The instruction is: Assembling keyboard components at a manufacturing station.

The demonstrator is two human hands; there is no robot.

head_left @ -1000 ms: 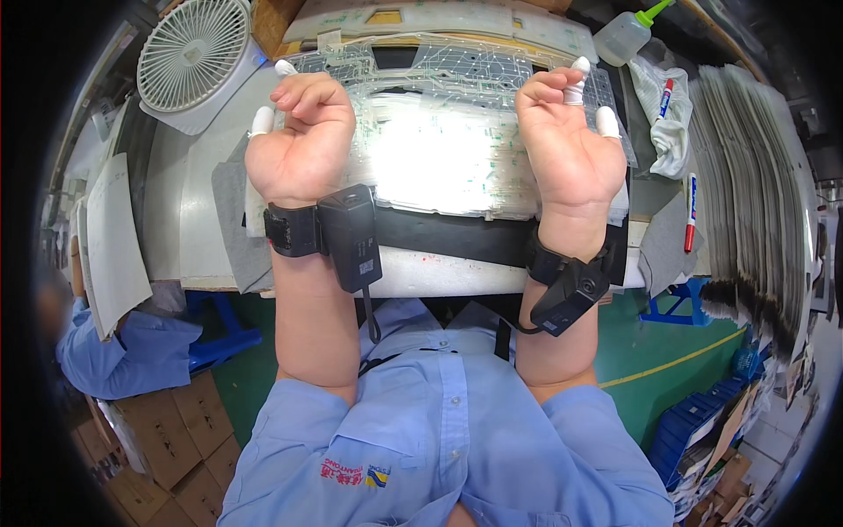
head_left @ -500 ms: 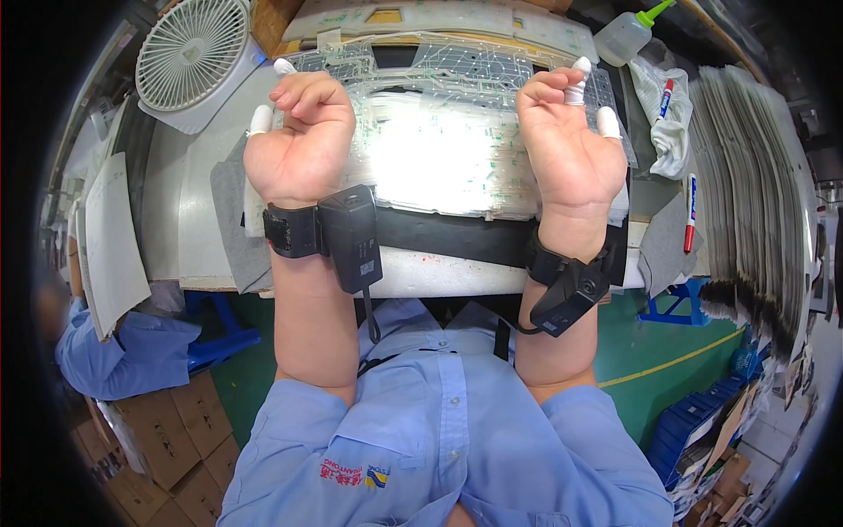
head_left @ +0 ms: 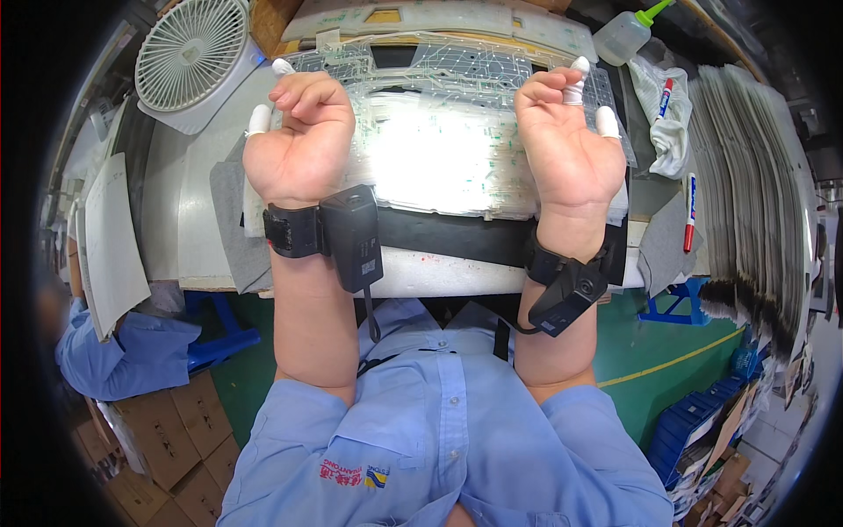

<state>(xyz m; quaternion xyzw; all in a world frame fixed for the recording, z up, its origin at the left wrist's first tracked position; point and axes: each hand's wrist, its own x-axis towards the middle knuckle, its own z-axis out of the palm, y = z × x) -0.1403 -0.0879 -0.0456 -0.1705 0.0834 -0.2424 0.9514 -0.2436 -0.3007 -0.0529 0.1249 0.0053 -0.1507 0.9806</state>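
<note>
My left hand (head_left: 303,145) is palm up, with the thumb and index finger stretched out and the other fingers loosely curled, holding nothing. On the opposite side my right hand (head_left: 575,154) is turned up in much the same way, also holding nothing. White finger cots cover the thumb and index finger of both hands. Between and behind the hands lies a stack of thin clear plastic sheets (head_left: 395,189) with green marks, its middle washed out by glare. At its far side are clear sheets printed with circuit lines (head_left: 479,66).
A white fan (head_left: 195,53) stands back left. Back right are a squeeze bottle (head_left: 623,39), a white cloth (head_left: 672,145) with a red marker (head_left: 666,97), and another marker (head_left: 690,211). Tall stacked sheets (head_left: 746,176) line the right. A co-worker's blue sleeve (head_left: 132,351) shows at left.
</note>
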